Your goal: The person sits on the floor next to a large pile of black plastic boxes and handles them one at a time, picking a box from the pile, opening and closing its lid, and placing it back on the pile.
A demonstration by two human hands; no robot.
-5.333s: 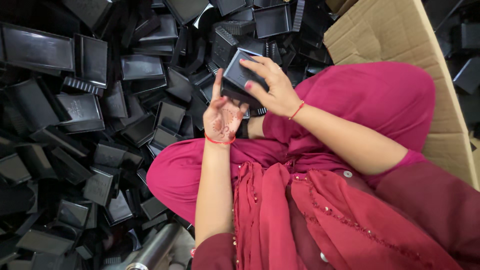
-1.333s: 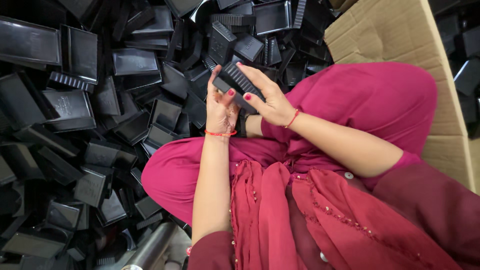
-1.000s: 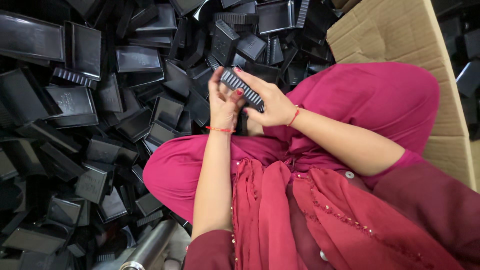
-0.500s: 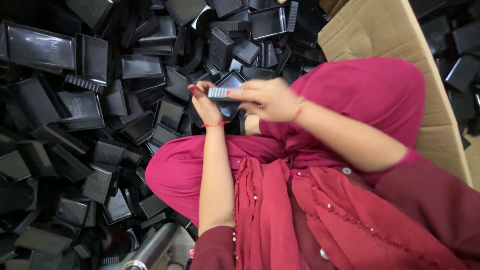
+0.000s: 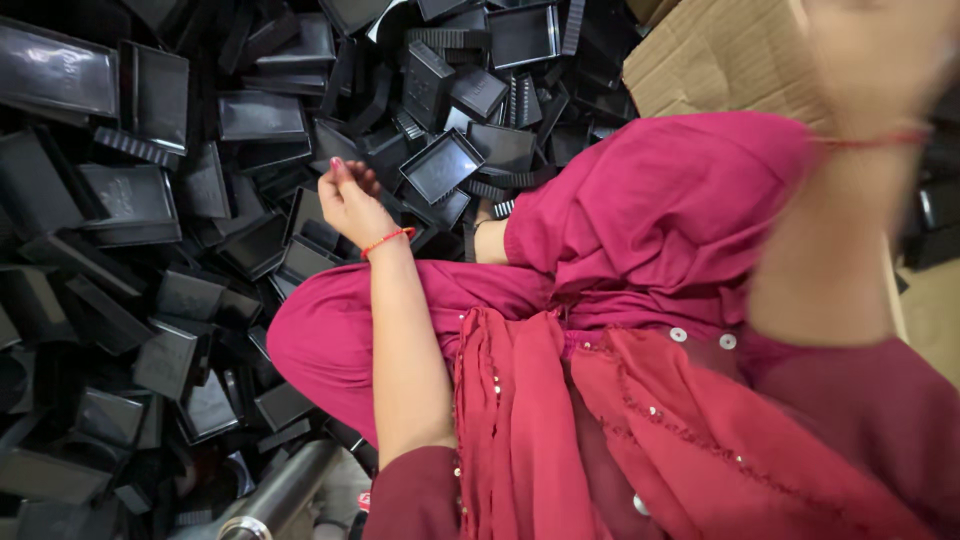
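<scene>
head view | left hand (image 5: 350,200) empty, fingers loosely curled, hovering over heap of black plastic trays (image 5: 150,200), square tray (image 5: 440,165) just beside | right hand (image 5: 880,60) raised, blurred, grip cannot tell | cardboard box (image 5: 720,60) behind knee

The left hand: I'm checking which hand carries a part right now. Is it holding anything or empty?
Empty. The left hand hangs over the pile of black trays with fingers loosely curled and nothing between them.
</scene>
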